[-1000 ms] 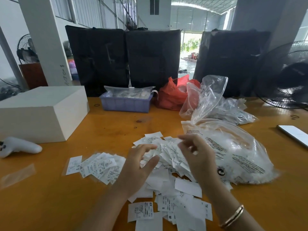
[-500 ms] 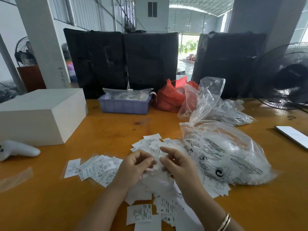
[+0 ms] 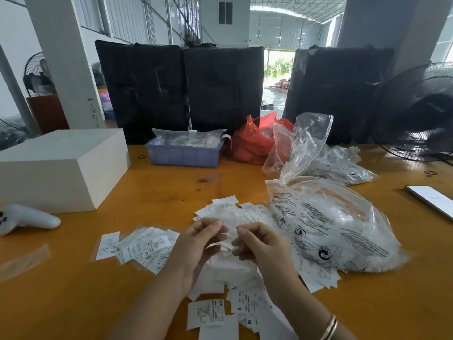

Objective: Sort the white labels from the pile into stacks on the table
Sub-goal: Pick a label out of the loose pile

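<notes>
- The pile of white labels sits mid-table, loose and overlapping, spilling toward the near edge.
- Both hands are raised just above that pile, working a small bunch of labels held between them.
- Left hand: fingers curled in, thumb and fingertips pinching the bunch from the left.
- Right hand: fingers curled too, pinching the same bunch from the right; a gold bangle shows on that wrist.
- To the left of the hands, a fanned-out stack of labels lies flat on the orange table, apart from the main pile.
- Near the bottom edge, single labels lie face up, one printed "SX".
- Just right of the pile, a bulging clear printed bag full of white pieces, touching the pile's edge.
- Behind it, an open clear bag stands up, with a red bag beside that.
- Far side centre, a lavender tray; left, a white box with a white controller in front.
- Right edge, a phone lies flat, with a black fan behind it.
</notes>
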A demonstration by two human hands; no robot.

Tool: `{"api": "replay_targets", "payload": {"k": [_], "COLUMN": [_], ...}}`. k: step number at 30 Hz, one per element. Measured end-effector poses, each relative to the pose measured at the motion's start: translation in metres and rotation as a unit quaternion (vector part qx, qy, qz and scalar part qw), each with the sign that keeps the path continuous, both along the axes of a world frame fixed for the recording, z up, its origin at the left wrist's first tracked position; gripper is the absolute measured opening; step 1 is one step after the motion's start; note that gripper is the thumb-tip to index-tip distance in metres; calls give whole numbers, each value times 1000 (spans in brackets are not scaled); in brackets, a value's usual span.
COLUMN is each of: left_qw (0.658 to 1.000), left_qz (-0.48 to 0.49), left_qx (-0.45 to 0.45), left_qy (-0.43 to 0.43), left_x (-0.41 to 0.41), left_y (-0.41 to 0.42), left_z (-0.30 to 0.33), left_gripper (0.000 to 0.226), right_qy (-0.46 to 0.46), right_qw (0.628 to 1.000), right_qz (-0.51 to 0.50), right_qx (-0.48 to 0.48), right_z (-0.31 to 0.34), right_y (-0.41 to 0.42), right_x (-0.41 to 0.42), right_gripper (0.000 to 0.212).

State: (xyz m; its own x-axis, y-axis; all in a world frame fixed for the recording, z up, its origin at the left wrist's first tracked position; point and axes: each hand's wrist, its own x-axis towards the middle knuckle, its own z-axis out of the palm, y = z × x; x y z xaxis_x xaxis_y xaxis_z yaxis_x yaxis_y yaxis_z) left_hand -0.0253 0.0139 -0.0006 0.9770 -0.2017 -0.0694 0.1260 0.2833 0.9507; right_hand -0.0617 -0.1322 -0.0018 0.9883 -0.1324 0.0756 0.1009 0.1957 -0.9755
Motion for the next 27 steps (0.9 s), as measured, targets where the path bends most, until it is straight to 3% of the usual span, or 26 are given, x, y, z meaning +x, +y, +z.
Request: {"api": "replay_targets", "payload": {"k": [6,11,13,16,19,24,27], "left_qw": [992,998,995,989,985,985,987], "left_qz": [-54,46,86,136,157,160,151], "left_qx": [111,41,6,-34,-57,-57,-46], "left_qy": [-31,20,40,45,47,41,40], "left_x": [-2,3,6,11,13,14,13], "left_y": [5,4,8,12,14,16,15], "left_z": [3,2,2,1,0,-2,-2], "left_gripper": [21,24,22,28,17,18,30], "right_qy": [-20,-27,-75,-154,-213,-228,-258], "right_qw": [991,974,928,795,700,636,659], "right_qz": [-11,-68,-121,-82,-58,-76,-119], "right_qx": [-134,-213,-344,-581,-679,-734,-697], "right_z": [1,1,-1,-9,-16,-14,-14], "right_y": [-1,-10,-18,-18,-10,-4,-5], "right_x": [1,7,11,14,18,20,19], "right_gripper": [13,18,16,19,25,11,10]}}
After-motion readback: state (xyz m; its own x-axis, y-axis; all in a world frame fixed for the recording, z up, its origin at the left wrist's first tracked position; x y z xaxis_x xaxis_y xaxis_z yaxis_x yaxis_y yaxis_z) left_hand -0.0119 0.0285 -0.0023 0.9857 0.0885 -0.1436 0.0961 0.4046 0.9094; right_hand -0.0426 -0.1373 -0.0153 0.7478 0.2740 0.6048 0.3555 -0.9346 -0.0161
